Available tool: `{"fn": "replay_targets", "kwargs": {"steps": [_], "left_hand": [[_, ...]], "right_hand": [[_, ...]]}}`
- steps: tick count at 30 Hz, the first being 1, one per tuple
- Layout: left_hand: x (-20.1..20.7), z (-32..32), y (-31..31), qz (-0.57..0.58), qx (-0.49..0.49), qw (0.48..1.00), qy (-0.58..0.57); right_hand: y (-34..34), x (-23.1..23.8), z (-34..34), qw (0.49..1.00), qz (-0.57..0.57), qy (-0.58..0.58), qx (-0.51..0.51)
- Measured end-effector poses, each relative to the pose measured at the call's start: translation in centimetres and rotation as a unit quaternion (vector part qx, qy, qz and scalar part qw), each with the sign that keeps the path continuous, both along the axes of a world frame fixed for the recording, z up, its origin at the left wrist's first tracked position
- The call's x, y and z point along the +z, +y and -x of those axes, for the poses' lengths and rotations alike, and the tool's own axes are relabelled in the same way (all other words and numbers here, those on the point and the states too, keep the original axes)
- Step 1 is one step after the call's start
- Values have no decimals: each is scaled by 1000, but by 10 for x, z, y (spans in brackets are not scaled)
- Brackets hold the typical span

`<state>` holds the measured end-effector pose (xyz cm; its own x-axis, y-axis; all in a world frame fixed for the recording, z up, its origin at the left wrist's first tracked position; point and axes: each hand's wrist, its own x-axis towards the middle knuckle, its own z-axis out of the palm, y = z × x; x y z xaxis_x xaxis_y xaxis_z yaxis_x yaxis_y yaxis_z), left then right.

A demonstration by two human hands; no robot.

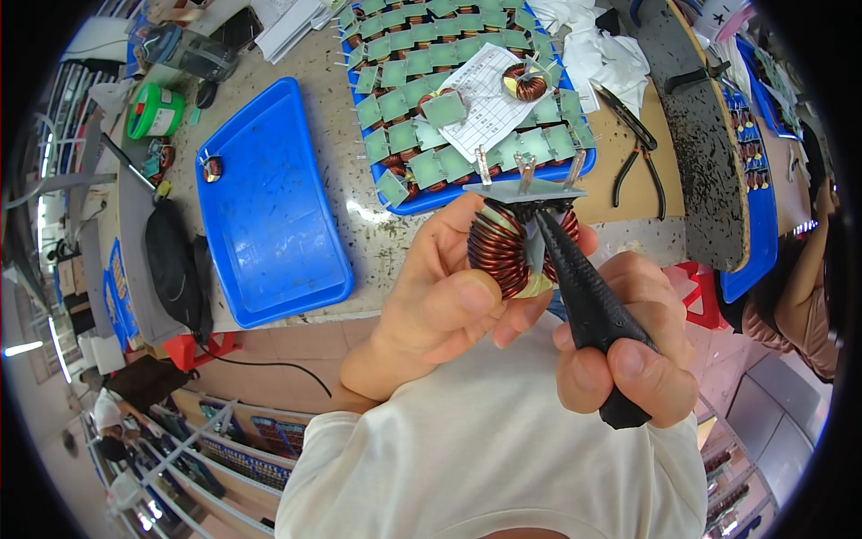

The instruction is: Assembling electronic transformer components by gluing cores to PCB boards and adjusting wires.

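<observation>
Tub (pixel 154 111), green plastic, at left; blue tray (pixel 274 216) beside it, lone coil (pixel 212 169) at its left side; left hand (pixel 440 301) grasping copper-wound toroidal inductor (pixel 500 250), greenish plate (pixel 530 190) uppermost, raised near parts-laden tray (pixel 588 163); black tapered tool (pixel 584 292), tip at inductor's middle beneath plate, contact unclear; right hand (pixel 663 357) clasping tool's thick end; pliers (pixel 639 148) on brown sheet (pixel 664 135).

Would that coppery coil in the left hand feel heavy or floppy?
The coil is probably heavy for its size, being thickly wound with coppery wire. It looks stiff, its turns packed tight. The thin prongs above might bend.
</observation>
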<state>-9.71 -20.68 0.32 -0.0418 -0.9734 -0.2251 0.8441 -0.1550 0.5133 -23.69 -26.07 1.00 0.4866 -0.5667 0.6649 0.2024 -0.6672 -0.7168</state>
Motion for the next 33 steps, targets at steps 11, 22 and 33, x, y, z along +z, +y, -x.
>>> {"fn": "replay_targets", "kwargs": {"steps": [11, 22, 33], "left_hand": [[-6, 2, 0, 15, 9, 999, -37], [-6, 0, 0, 1, 18, 998, -52], [-11, -3, -1, 103, 125, 978, -129]], "right_hand": [[0, -3, -3, 999, 38, -19, 12], [2, 2, -5, 998, 64, 6, -14], [-10, -13, -18, 970, 110, -214, -25]]}}
